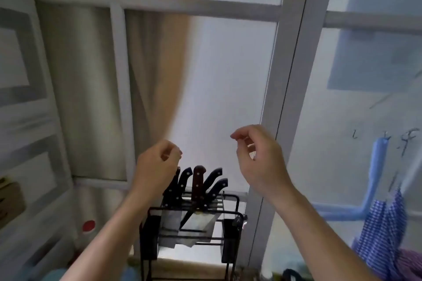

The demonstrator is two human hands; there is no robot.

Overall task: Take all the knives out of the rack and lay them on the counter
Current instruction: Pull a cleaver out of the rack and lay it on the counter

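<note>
A black wire knife rack [230, 237] stands low in the middle of the view, in front of a frosted window. Several knives sit in it, handles up: black-handled ones [213, 178] and one with a brown handle [198, 178]. Their wide steel blades [196, 223] show through the wires. My left hand [157, 166] hovers just above and left of the handles, fingers loosely curled, holding nothing, and hides part of the leftmost handle. My right hand [258, 157] is raised above and right of the rack, fingers curled and apart, empty.
A white window frame [280, 107] rises right of the rack. A beige curtain [157, 89] hangs behind on the left. Blue checked cloth [383, 235] hangs on a blue bar [376, 173] at the right. A red-capped container [88, 226] sits at the lower left.
</note>
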